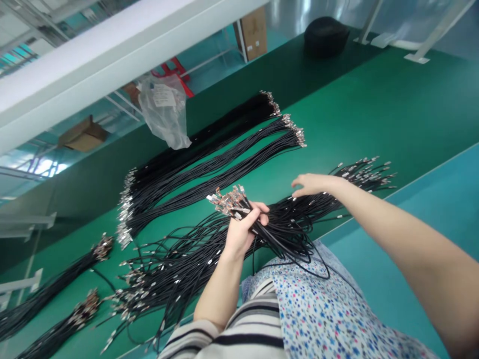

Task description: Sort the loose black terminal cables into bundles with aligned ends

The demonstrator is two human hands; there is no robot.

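Observation:
My left hand [243,229] is closed around a bundle of black cables [230,202] just below their silver and copper-coloured end connectors. The lengths of that bundle droop to the right, in front of my body. My right hand [309,185] is apart from the bundle, over a loose pile of black cables [187,264], with its fingers spread and nothing visible in them. This pile lies across the green table [411,109], its metal ends fanned out at left and right.
Behind the pile lie neat rows of black cables [224,164]. More cable bundles [71,269] rest at the left. A clear plastic bag [164,109] hangs from the white beam [123,55]. A round black object [325,37] sits at the back right, near metal posts [437,32].

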